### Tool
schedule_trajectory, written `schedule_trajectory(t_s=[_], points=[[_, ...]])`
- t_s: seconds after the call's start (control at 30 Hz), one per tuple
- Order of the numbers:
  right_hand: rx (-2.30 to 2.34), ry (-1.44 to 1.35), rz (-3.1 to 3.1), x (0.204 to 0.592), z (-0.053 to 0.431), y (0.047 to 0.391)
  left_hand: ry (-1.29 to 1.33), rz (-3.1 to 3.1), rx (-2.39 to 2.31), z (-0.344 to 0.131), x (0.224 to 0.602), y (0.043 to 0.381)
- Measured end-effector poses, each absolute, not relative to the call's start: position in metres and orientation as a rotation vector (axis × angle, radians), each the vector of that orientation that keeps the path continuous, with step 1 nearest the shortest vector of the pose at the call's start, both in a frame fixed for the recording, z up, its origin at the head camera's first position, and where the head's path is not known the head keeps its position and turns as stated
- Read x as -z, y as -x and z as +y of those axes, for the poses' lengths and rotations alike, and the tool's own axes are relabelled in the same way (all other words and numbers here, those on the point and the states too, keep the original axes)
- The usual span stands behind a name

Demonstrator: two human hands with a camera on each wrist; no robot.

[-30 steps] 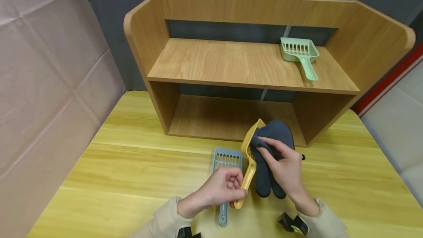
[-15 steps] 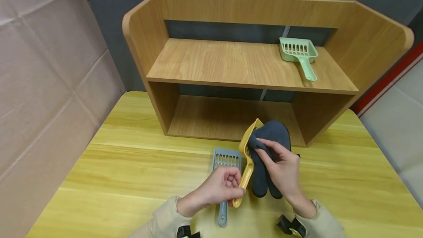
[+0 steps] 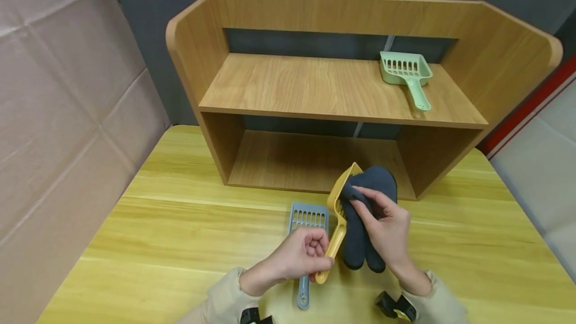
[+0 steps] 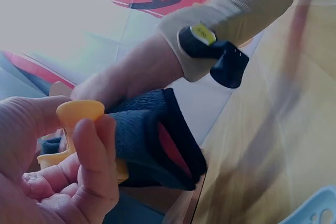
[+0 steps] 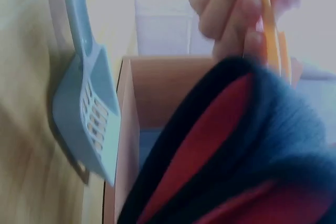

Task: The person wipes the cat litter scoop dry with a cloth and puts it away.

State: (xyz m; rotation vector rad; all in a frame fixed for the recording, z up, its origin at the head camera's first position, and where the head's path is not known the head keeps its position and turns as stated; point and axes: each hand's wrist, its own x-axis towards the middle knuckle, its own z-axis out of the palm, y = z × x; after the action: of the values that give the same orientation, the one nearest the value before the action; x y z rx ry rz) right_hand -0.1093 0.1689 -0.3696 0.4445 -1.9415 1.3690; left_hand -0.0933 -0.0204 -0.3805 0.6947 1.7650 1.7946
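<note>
My left hand [image 3: 306, 254] pinches the handle of a yellow litter scoop [image 3: 338, 201], which stands tilted up with its slotted pan turned rightward. With thumb and fingers, my right hand [image 3: 387, 224] grips a thick dark blue cloth [image 3: 375, 179] and holds a bunched part of it against the scoop's pan. Folds of the cloth hang below; the right wrist view shows its red inner side [image 5: 205, 135]. A blue-grey litter scoop [image 3: 309, 214] lies on the table, partly hidden behind my left hand. In the left wrist view, the yellow handle [image 4: 81, 111] sits between thumb and fingers.
A wooden two-tier shelf [image 3: 288, 116] stands at the back of the yellow wood-grain table [image 3: 180, 234]. On its upper board, at the right, lies a green litter scoop [image 3: 407, 71]. A pale fabric wall [image 3: 67, 114] rises on the left.
The yellow scoop and the cloth shift slightly left, then back right, with my right hand pressing the cloth against the pan throughout. The grips stay the same.
</note>
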Motion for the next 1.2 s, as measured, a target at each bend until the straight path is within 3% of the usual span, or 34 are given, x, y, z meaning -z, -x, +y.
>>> schedule_trajectory(t_s=[0.33, 0.53, 1.2], points=[[-1.911, 0.023, -1.618, 0.366, 0.186, 0.117, -0.517, 1.64, -1.9, -0.026, 0.382, 0.095], [-2.138, 0.228, -1.43, 0.374, 0.185, 0.111, -0.574, 1.591, -1.978, -0.026, 0.377, 0.095], [-2.454, 0.377, -1.227, 0.362, 0.18, 0.106, -0.641, 1.464, -1.967, -0.024, 0.364, 0.088]])
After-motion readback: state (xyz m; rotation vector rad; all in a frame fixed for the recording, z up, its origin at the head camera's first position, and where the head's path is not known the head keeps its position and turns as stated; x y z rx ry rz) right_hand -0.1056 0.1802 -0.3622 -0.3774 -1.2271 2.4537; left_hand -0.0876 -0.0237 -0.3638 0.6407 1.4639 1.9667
